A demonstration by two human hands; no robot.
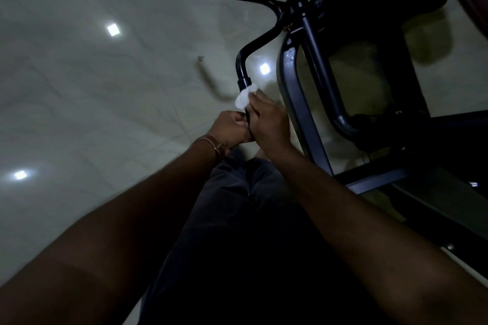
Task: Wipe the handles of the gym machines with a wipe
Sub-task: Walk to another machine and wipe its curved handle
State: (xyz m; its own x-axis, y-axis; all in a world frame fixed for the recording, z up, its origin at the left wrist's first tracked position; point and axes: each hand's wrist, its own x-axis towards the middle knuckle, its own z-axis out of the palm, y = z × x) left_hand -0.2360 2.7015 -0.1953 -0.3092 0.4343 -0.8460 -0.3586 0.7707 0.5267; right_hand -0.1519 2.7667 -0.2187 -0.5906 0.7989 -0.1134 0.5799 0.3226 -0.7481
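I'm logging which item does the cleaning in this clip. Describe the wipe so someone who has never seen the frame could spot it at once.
Start at the black curved handlebar that sweeps down from the machine frame toward the person. At its lower end, just above the two hands, the wipe sits bunched against the bar under the right hand. It is the only small crumpled white thing against the black tubing.

wipe: white | handle: black | floor: pale grey | trousers: dark

The one view comes from a camera on the person's head, tipped steeply down and forward. Both forearms reach up from the bottom corners to mid-frame, close in. The pale tiled floor fills the left; the machine frame crowds the upper right.
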